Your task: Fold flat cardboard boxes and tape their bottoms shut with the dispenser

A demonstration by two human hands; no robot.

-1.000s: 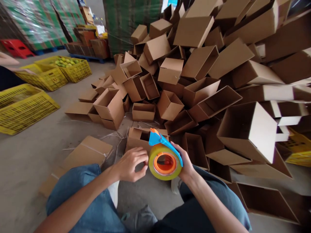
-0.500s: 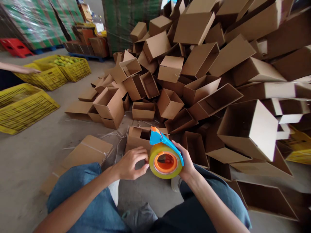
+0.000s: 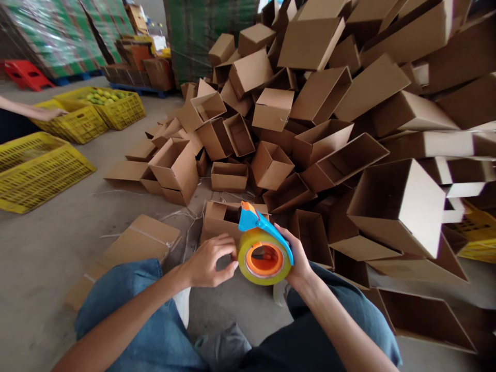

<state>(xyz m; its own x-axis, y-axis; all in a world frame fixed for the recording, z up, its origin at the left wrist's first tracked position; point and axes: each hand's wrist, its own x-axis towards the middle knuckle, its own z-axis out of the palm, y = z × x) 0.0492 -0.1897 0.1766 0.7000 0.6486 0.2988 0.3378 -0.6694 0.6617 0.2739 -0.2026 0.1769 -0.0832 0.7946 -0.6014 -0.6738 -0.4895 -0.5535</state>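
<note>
My right hand [image 3: 297, 258] is wrapped around the blue handle of a tape dispenser [image 3: 267, 226], which has an orange tip and an orange hub. A wide roll of yellowish clear packing tape [image 3: 245, 266] sits on that hub, its round side facing me. My left hand [image 3: 213, 261] is curled at the roll's left edge, thumb and forefinger bent into a near ring. Its fingertips are close together against or just beside the tape; whether they pinch a tape end cannot be made out. Behind the dispenser, an open cardboard box [image 3: 217, 222] stands on the floor.
A large heap of open cardboard boxes [image 3: 273, 108] rises ahead and to the right. Flattened cardboard [image 3: 135, 240] lies by my left knee. Yellow crates [image 3: 42, 175] stand at left, one with green-yellow fruit [image 3: 104, 96]; another person's hand [image 3: 56, 113] reaches to a crate.
Both hands and the tape dispenser hold almost the same position. The other person's hand at left has shifted slightly to the right.
</note>
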